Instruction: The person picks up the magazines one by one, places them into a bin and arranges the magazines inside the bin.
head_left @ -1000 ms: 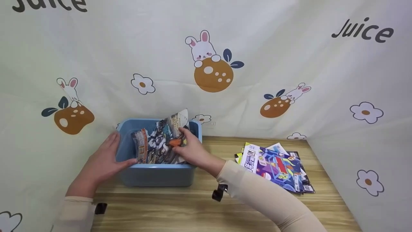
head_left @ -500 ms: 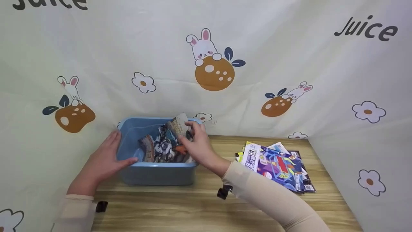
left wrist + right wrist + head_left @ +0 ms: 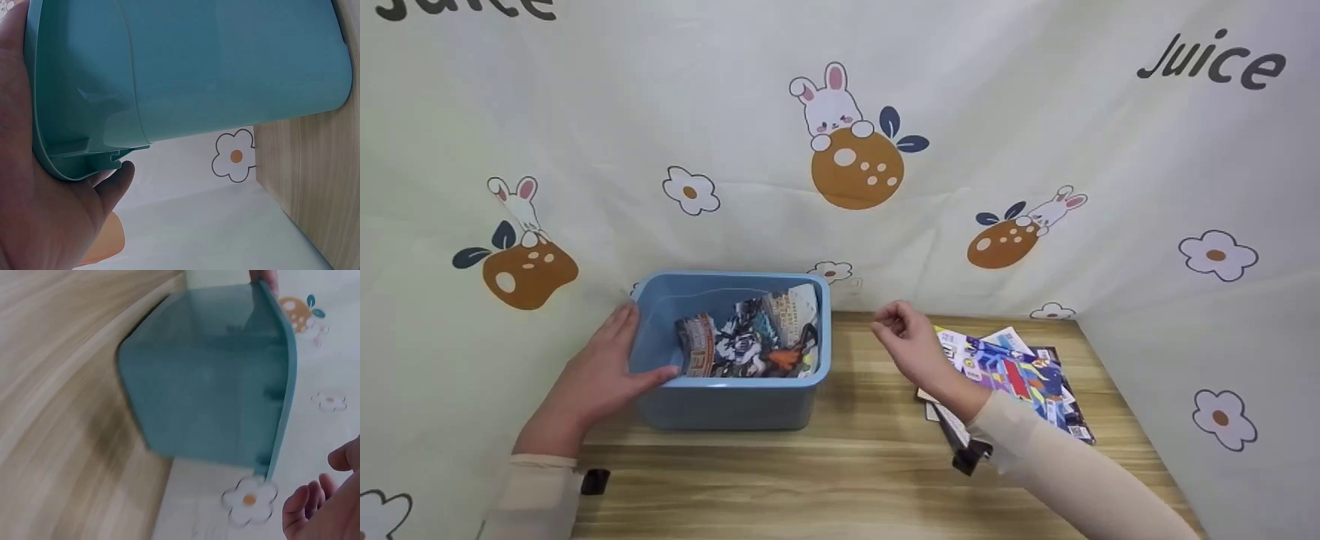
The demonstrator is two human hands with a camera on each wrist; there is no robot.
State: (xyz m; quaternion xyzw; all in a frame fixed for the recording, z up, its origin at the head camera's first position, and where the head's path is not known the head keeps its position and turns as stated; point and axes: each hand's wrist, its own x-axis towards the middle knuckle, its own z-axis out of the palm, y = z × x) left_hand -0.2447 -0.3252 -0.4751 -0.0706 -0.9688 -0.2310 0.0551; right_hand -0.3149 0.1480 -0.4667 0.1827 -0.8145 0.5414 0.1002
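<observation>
A blue plastic bin (image 3: 727, 405) stands on the table, and my left hand (image 3: 596, 379) holds its left rim. In the left wrist view, fingers (image 3: 117, 188) curl below the bin's rim (image 3: 40, 126). Inside the bin lies a comic-style magazine (image 3: 750, 341), slanted and bent, its cover showing robot figures. My right hand (image 3: 919, 356) is in the air right of the bin, fingers loosely curled and holding nothing. It partly hides a stack of magazines (image 3: 1020, 382), which has a purple and blue cover on top.
The wood-grain table (image 3: 780, 487) runs in front of the bin. A pale curtain (image 3: 735, 90) printed with rabbits, oranges and flowers hangs behind and at both sides.
My right hand has let go of the magazine, which has sunk lower into the bin. That hand has moved right, towards the stack. The left hand stays on the rim.
</observation>
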